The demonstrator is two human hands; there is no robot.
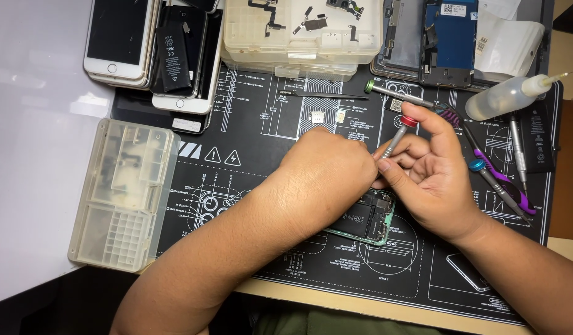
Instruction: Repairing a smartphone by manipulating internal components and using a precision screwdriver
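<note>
An opened green-edged phone (368,218) lies on the black printed work mat (249,155), its insides showing. My left hand (327,174) rests on top of it and covers most of it. My right hand (432,174) pinches a thin grey screwdriver with a red cap (399,133), index finger on the cap, the tip pointing down toward the phone behind my left hand. The tip itself is hidden.
Other screwdrivers lie on the mat: green-capped (398,93), blue-capped (497,183), plus purple tweezers (506,180). A clear squeeze bottle (506,96) lies at right. Clear parts boxes (122,195) (299,28), stacked phones (150,49) and a screen assembly (441,40) line the back.
</note>
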